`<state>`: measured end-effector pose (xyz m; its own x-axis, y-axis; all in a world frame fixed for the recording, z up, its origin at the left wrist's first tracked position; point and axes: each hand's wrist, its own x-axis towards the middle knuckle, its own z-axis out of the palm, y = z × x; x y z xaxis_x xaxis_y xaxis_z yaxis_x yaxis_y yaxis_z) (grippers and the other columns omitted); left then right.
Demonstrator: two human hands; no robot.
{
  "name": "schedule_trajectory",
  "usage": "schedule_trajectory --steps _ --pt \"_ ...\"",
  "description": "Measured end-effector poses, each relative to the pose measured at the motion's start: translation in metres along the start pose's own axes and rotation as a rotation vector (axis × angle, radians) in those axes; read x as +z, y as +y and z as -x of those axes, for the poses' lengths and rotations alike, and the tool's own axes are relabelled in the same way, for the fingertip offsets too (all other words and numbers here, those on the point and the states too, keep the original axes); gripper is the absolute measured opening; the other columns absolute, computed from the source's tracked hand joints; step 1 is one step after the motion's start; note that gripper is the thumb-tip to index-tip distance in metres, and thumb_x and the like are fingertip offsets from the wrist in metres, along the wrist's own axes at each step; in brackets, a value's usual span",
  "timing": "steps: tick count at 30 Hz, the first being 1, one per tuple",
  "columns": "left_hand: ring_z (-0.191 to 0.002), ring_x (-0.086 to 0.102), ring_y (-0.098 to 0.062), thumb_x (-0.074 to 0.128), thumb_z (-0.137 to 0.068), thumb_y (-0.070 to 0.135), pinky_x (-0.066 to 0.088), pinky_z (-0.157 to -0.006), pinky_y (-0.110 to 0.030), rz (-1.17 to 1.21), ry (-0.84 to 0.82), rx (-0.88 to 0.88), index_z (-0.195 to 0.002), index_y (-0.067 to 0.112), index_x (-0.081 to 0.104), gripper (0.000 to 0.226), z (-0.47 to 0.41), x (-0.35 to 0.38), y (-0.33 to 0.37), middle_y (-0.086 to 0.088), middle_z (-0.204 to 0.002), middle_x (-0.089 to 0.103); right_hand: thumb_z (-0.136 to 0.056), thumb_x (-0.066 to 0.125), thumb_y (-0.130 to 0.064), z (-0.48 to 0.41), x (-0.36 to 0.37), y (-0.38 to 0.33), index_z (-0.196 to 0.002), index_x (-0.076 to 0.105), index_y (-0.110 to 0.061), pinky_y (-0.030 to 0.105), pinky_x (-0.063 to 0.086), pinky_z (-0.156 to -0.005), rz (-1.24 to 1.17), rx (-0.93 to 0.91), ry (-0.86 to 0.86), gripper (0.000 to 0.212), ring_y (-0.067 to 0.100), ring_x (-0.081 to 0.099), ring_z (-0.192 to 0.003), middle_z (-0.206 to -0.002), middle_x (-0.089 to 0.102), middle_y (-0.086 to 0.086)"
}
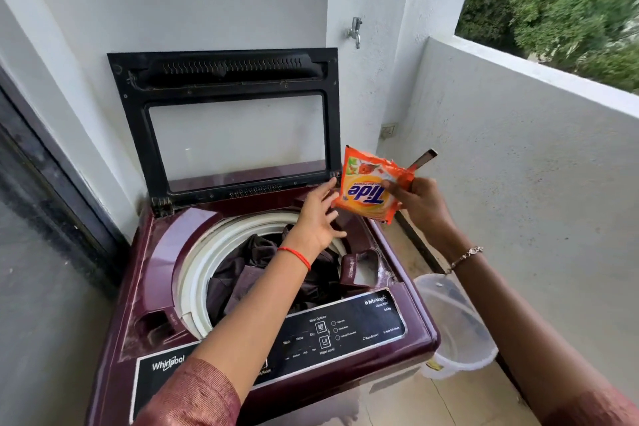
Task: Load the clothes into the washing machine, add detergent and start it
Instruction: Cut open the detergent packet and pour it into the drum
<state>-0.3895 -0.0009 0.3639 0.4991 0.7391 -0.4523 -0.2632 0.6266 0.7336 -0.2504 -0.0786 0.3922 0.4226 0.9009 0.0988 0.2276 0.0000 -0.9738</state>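
An orange detergent packet is held upside down above the right rear corner of a maroon top-loading washing machine on a balcony. The brand lettering reads inverted, and the packet's long axis runs roughly upright with a slight lean, its top edge tipped toward the wall and its lower corner pointing down at the machine's rim. The packet is glossy and creased, orange with a yellow centre and blue lettering, with a small floral picture near its upper edge.

The right hand grips the packet's right edge, thumb on the printed face and fingers curled closed behind it; a thin dark object stands up from the same grasp, and what it is cannot be told. The left hand hovers just left of the packet with its fingers spread wide, the fingertips close to the packet's left edge; whether they touch it is not clear.

The machine's black-framed lid stands open against the wall. Dark clothes lie inside the white-rimmed drum, below the left forearm. A clear plastic bucket sits on the floor just beside the machine's right side, and a tap is mounted on the wall above.
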Motion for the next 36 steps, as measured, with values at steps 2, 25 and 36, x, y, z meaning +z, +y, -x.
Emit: schedule_trajectory --steps 2,25,36 --pt "-0.134 0.038 -0.018 0.051 -0.091 0.031 0.011 -0.109 -0.062 -0.160 -0.078 0.116 -0.120 0.022 0.055 0.030 0.003 0.004 0.004 0.001 -0.137 0.052 -0.089 0.056 -0.009 0.006 -0.013 -0.011 -0.095 0.062 0.003 0.007 0.046 -0.046 0.019 0.017 0.019 0.015 -0.004 0.063 -0.051 -0.079 0.064 0.001" --pt "-0.074 0.064 -0.014 0.050 -0.095 0.026 0.056 -0.055 -0.022 -0.801 -0.708 0.307 -0.110 0.006 0.062 0.028 -0.018 0.285 -0.069 0.000 -0.082 0.066 -0.088 0.059 -0.018 0.081 -0.295 -0.030 -0.095 0.062 -0.005 0.028 0.056 -0.051 0.169 0.103 0.464 0.015 0.013 0.068 -0.063 -0.082 0.069 0.007" --pt "-0.072 0.062 -0.014 0.053 -0.094 0.023 0.055 -0.053 -0.021 -0.737 -0.798 0.310 -0.114 0.001 0.062 0.031 -0.042 0.451 -0.113 -0.003 -0.083 0.065 -0.084 0.066 -0.016 0.074 -0.442 -0.046 -0.078 0.064 -0.010 0.026 0.054 -0.042 0.220 0.072 0.687 0.009 0.008 0.066 -0.049 -0.067 0.069 0.001"
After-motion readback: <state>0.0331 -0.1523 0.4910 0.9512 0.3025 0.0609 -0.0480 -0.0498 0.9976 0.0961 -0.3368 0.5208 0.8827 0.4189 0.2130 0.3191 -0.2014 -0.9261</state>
